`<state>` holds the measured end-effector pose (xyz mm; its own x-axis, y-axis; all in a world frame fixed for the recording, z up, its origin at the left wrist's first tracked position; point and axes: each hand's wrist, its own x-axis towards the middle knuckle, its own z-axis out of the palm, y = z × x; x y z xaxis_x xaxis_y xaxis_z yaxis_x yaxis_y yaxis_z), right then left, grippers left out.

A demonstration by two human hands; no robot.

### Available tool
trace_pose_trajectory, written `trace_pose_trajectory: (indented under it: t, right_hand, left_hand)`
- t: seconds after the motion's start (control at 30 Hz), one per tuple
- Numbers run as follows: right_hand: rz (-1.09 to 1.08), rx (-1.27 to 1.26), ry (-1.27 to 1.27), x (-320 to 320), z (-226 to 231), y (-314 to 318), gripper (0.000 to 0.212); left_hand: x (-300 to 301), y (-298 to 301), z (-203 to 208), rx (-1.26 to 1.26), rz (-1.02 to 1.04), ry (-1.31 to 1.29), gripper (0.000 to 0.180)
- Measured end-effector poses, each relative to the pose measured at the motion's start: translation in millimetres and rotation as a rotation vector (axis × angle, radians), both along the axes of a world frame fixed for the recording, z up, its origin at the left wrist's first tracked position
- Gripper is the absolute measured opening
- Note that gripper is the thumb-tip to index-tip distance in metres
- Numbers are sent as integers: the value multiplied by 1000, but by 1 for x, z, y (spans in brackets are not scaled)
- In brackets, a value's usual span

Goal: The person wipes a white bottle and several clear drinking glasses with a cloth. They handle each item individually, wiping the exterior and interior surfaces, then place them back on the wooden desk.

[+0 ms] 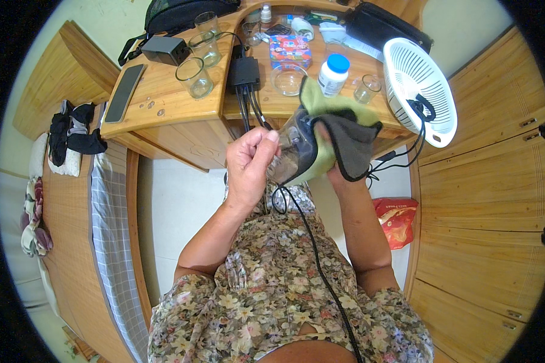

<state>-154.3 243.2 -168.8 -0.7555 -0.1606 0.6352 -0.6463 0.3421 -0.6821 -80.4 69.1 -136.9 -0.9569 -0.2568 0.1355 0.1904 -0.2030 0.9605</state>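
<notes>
In front of my body, above the floor gap by the desk, my left hand (248,158) is closed on the near side of a clear drinking glass (289,144), held tilted. A cloth (352,144), light green on one face and dark grey on the other with black edging, covers the glass's right side. My right hand (335,173) grips this cloth from below and behind. Most of its fingers are hidden in the folds. A black cord (312,242) runs down over my floral clothing.
On the wooden desk (157,115) stand several clear glasses (194,78), a phone (125,92), a black box (165,50), a blue-capped white bottle (333,75), a colourful box (290,51) and a white colander (421,78). A red bag (396,221) lies at right; a bed (72,230) is left.
</notes>
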Motion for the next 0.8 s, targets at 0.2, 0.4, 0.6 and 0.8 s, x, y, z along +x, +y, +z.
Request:
trace_pose_trajectory:
  t: [0.2,0.4,0.6,0.8]
  right_hand:
    - [79,588,-99,-3,-8,-1,26]
    - [306,522,117,-3,19,-7,31]
    - [431,170,295,2,18,-10,31]
    - [413,86,109,10,10,-18,33]
  left_hand:
    - [-3,-10,4,-456,14,376,37]
    - [-10,-16,11,-686,-176,561,40]
    - [-8,-15,15,-700,-169,555,38]
    - [-7,-12,15,-786,54,808,33]
